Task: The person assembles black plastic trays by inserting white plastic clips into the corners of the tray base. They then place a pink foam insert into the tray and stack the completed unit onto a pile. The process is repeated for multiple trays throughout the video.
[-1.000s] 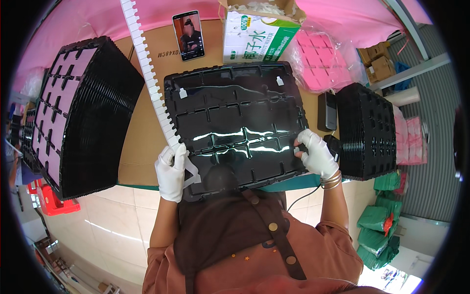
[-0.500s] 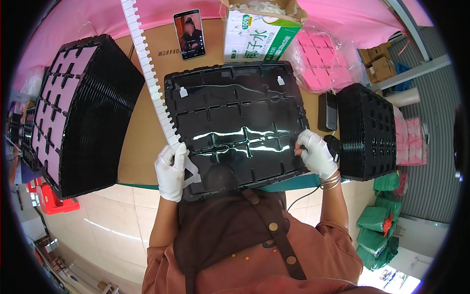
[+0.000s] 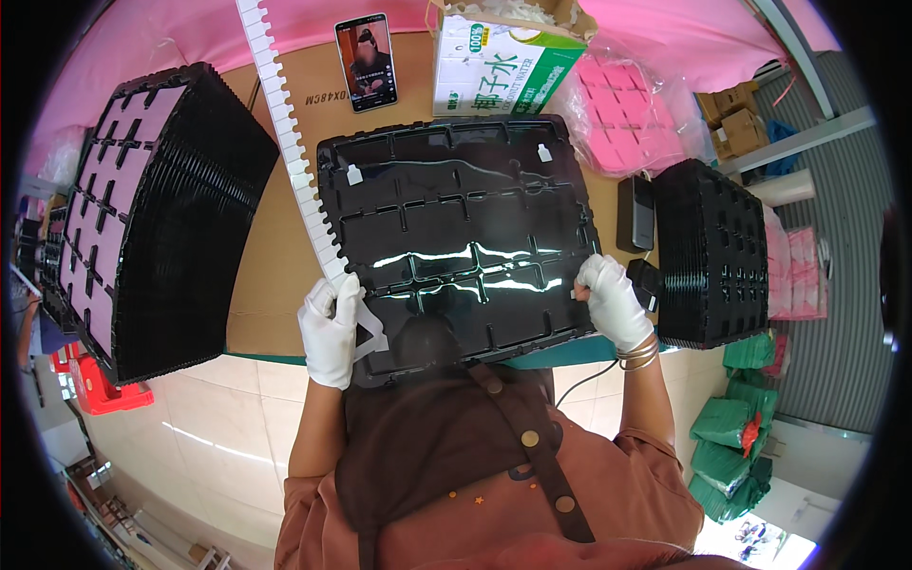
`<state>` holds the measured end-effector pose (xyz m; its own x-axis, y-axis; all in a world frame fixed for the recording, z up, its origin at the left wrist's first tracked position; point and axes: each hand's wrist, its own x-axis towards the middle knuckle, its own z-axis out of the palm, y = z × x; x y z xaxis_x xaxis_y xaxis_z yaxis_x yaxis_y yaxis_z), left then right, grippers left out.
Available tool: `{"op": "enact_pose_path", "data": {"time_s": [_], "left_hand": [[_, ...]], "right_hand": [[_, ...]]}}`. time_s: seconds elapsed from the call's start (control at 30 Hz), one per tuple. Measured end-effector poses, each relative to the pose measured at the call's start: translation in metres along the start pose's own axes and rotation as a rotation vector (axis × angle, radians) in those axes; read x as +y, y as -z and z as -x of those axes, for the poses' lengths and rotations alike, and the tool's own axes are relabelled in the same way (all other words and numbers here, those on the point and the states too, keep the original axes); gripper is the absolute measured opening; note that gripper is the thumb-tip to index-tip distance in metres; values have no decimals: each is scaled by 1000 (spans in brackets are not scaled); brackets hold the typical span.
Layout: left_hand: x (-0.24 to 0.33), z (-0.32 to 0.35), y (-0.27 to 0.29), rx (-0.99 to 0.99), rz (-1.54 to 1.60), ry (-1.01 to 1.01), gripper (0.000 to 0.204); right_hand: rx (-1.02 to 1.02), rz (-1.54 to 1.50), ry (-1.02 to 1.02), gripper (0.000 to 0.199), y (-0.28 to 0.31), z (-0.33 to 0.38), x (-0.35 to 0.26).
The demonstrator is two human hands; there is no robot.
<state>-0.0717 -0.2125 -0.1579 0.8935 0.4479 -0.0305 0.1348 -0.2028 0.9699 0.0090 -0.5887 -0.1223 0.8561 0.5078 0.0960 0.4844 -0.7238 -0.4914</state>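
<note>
A black plastic tray (image 3: 446, 223) with moulded ridges lies in front of me. Two small white stickers are on its far part, one sticker (image 3: 355, 175) at the left and another sticker (image 3: 544, 153) at the right. My left hand (image 3: 330, 332), in a white glove, is closed on a long strip of white stickers (image 3: 302, 180) that runs up past the tray's left side. A loose end of backing tape (image 3: 373, 339) curls beside its fingers. My right hand (image 3: 615, 302), gloved with bare fingertips, pinches a small white sticker (image 3: 574, 294) over the tray's right part.
Tall stacks of black trays stand at the left (image 3: 204, 199) and the right (image 3: 708, 256). Behind the tray are a phone (image 3: 366, 62) and a white-green carton (image 3: 503, 66). Bagged pink trays (image 3: 627, 109) and a black power bank (image 3: 635, 217) lie to the right.
Both hands stay nearly where they were. The right hand has shifted very slightly, and a small white sticker now shows at its fingertips. The strip remains in the left hand.
</note>
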Motion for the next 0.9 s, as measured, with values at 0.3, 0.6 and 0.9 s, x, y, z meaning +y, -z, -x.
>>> {"op": "enact_pose_path", "data": {"time_s": [0.3,0.6,0.9], "left_hand": [[0,0,-1,4,17,-2,18],[0,-1,0,7,-40,-59,20],[1,-1,-2,22,-28,-49,22]], "right_hand": [[69,-4,-20,20,-5,3,1],[72,30,-63,31,-4,3,-4],[160,-35,-67,26,-8,-2,-5]]}}
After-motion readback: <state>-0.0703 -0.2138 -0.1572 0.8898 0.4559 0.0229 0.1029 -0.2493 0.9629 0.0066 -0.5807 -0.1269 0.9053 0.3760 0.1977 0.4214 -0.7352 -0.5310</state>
